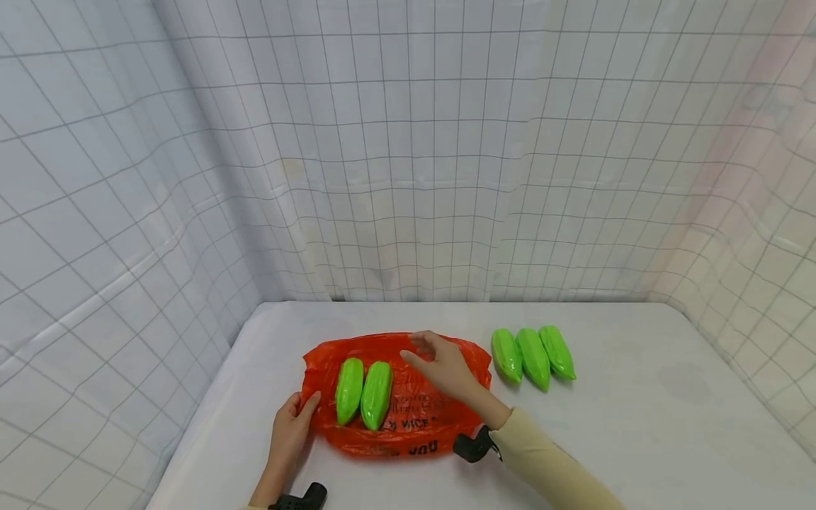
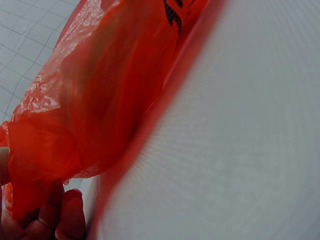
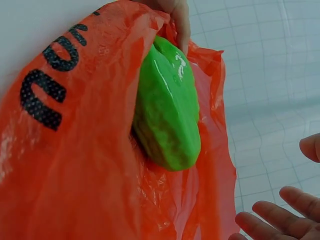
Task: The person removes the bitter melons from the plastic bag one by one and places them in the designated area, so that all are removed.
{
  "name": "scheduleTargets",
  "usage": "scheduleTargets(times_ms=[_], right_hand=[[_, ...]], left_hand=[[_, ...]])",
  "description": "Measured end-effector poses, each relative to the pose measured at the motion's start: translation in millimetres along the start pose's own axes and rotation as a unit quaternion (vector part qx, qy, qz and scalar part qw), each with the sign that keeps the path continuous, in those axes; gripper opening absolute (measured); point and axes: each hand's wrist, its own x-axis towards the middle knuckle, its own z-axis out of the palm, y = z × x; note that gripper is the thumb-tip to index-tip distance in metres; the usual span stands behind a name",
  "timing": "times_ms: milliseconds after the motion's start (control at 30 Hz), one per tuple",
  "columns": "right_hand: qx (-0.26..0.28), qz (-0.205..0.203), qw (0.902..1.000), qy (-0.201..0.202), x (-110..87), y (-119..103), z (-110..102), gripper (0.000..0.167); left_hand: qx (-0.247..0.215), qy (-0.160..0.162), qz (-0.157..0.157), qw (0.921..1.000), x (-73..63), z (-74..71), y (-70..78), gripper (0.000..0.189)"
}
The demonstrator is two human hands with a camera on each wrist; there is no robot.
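A red plastic bag (image 1: 408,397) with black print lies spread on the table. On its left half are two glossy green ribbed gourds (image 1: 376,395), side by side. My left hand (image 1: 293,425) pinches the bag's left edge; in the left wrist view the film runs between thumb and curled fingers (image 2: 70,215). Above the right half of the bag, my right hand (image 1: 446,368) is held with fingers spread, nothing in it. The right wrist view shows one green gourd (image 3: 170,110) partly covered by the bag's film, the other hidden behind it.
Three more green gourds (image 1: 534,358) lie in a row just right of the bag. White gridded sheets (image 1: 408,177) hang behind and at both sides of the white table (image 1: 644,411). A black wrist camera (image 1: 472,446) sits by the bag's lower right edge.
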Motion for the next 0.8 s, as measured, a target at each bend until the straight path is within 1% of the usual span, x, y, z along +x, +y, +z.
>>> scheduleTargets(times_ms=[233,467,600,800], right_hand=[[0.003,-0.003,0.9999,-0.011,2.9,-0.3,10.4,0.050],[0.019,0.002,0.9991,-0.037,4.9,-0.5,19.5,0.050],[0.015,0.002,0.9989,-0.044,5.7,0.3,24.6,0.050],[0.002,0.019,0.9985,-0.051,8.1,-0.9,32.2,0.051]], left_hand=[[0.001,0.000,0.004,1.0000,-0.3,-0.3,-0.3,0.042],[0.000,0.005,0.005,1.0000,-1.6,0.1,0.2,0.040],[0.000,0.005,0.010,0.9999,-2.1,0.9,0.9,0.039],[0.005,0.006,0.007,0.9999,-1.8,0.1,0.7,0.040]])
